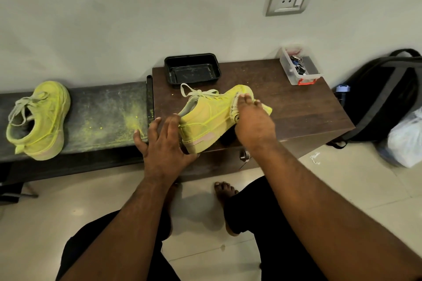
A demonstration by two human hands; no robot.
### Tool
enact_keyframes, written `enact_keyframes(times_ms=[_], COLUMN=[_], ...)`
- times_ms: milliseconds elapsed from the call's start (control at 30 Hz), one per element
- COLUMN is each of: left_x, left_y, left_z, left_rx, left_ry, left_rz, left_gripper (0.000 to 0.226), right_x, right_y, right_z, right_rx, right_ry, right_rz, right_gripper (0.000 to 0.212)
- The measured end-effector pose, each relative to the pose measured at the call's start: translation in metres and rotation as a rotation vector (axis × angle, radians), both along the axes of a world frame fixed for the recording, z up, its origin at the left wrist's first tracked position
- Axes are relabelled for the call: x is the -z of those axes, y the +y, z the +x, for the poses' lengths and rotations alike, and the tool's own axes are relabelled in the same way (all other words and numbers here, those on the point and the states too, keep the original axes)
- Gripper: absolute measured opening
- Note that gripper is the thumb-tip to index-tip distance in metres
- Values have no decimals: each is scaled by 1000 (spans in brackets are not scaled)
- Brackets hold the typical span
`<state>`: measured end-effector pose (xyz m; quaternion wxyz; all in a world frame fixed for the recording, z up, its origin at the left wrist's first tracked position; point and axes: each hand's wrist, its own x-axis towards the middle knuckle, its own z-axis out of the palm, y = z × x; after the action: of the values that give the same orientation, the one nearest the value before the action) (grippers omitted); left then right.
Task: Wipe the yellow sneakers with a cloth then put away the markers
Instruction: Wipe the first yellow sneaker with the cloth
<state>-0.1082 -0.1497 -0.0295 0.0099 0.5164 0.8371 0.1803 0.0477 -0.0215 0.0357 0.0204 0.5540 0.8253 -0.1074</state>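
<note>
While the right hand (253,125) presses a yellow-stained cloth (235,109) against the toe of the yellow sneaker (205,118), its grip closed on that cloth, the left hand (162,141) sits spread and open at the heel, fingers touching the collar and sole, bracing rather than clutching. That shoe stands tilted near the front edge of the brown counter (285,107), sole close to the drop, so a hard rub could push it off. It looks light, with a soft upper and a stiff thick sole; the heel and sole are the firm places to hold. Loose laces (196,92) could snag. Behind it sits a black tray (193,70), with open room to the right. The second sneaker (38,121) waits well apart on the dusty dark bench (102,116). No markers that I can make out
</note>
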Motion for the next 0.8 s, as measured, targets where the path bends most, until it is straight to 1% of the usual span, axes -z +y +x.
enact_keyframes(times_ms=[67, 133, 167, 300, 333, 367, 433, 500, 567, 700, 800], left_x=[1, 2, 3, 4, 3, 3, 1, 1, 1, 2, -1], left_y=[0, 1, 1, 0, 0, -1, -2, -3, -3, 0, 0], left_z=[1, 2, 2, -3, -4, -5, -7, -5, -2, -4, -7], left_rx=[0, 5, 14, 27, 20, 12, 4, 12, 15, 1, -7], left_ry=[19, 43, 57, 112, 114, 115, 107, 115, 140, 118, 81], left_rz=[-1, -12, -12, -33, -50, -70, -101, -99, -76, -60, -73], left_gripper=[106, 109, 110, 113, 114, 116, 118, 119, 119, 121, 113], right_x=[-1, -1, 0, 5, 5, 6, 7, 7, 6, 4, 6], right_y=[16, 16, 9, -42, -48, -49, -37, -21, -15, -35, -40], right_z=[4, 4, 2, -16, -18, -17, -11, -1, 1, -14, -13], right_rx=[76, 83, 50, -206, -235, -233, -152, -37, 2, -138, -218], right_ry=[-3, -2, 0, -7, -12, -8, 11, 14, 9, 58, 86], right_rz=[-2, 1, 4, -64, -78, -85, -84, -87, -92, -139, -140], right_gripper=[67, 66, 68, 80, 81, 81, 79, 75, 74, 81, 83])
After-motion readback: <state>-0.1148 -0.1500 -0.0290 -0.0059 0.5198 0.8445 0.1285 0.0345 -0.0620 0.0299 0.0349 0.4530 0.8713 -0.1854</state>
